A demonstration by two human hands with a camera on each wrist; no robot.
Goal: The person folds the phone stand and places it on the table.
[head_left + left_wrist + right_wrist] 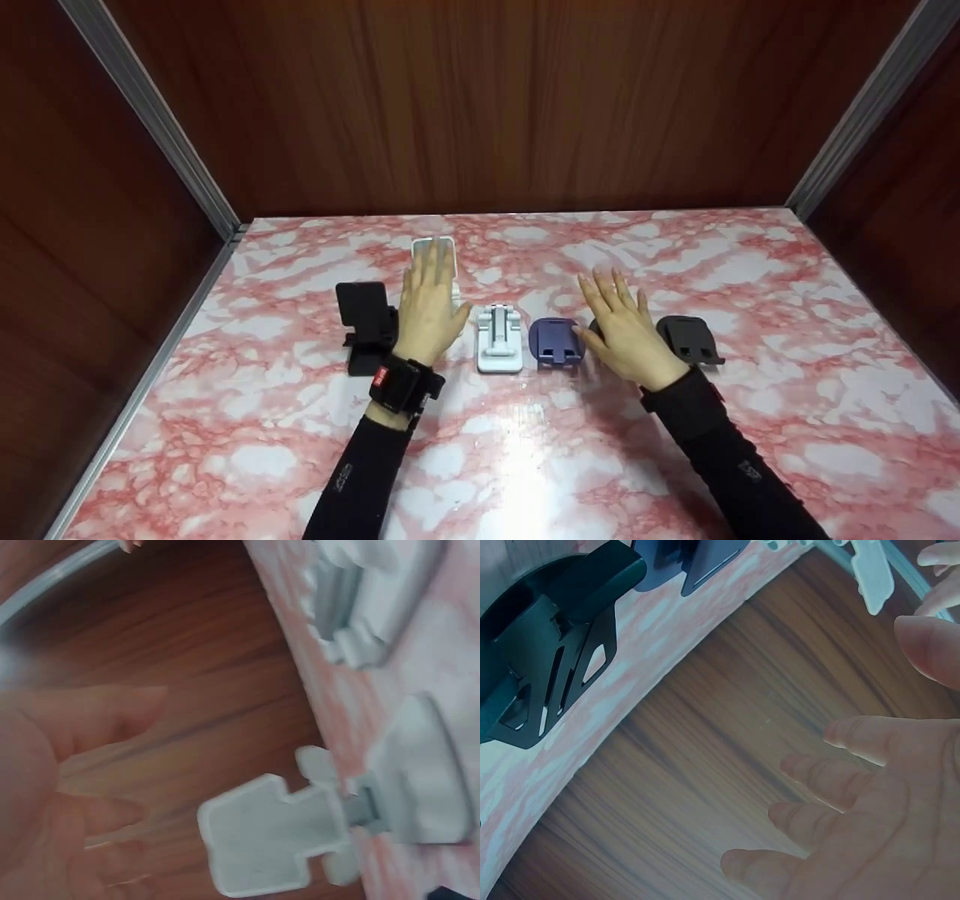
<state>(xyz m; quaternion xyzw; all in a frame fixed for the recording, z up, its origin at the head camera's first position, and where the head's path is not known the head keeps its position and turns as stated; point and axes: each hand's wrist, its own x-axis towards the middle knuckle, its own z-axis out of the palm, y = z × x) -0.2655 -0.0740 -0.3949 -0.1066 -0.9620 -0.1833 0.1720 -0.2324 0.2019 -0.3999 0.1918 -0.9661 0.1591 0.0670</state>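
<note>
Both hands hover, fingers spread and palms down, over a row of phone stands, and neither holds anything. My left hand partly covers an unfolded white phone stand, whose plate stands up on its base. Left of that hand is an unfolded black phone stand. Between the hands lie a folded white phone stand and a flat purple phone stand. My right hand hides most of a dark phone stand. A black phone stand lies just right of it.
The stands sit on a table with a red and white marbled top. A brown wood-grain panel rises behind it, and similar panels with metal edge strips close the left and right sides.
</note>
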